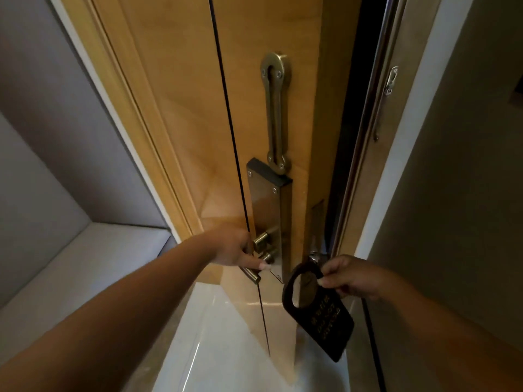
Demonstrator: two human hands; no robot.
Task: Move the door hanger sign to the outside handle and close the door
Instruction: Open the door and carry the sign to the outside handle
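Door (181, 114) is ajar, edge-on to the camera, with a dark gap on its right. Left hand (235, 246) is wrapped around the inside handle (250, 273), fingers closed on the lever, index finger laid along it toward the lock plate (267, 205). Right hand (346, 274) holds the door hanger sign (319, 318) at the rim of its loop, thumb and fingers pinched together on the band beside the cut-out. Sign hangs tilted, tail pointing down-right, loop up at the door edge and near the outside handle (314, 257), of which only a sliver of metal is seen past the edge. Whether the loop is already over that handle cannot be told. Sign is judged light, thin and flat, stiff enough to hold its shape in a one-sided pinch, probably card or plastic; some flex and swing to be expected, and the narrow band around the hole is the weak spot if twisted. Best held where it is now, on the loop rim, so the opening can be steered over the lever. Smooth dark face may be slippery. Door not yet closed.
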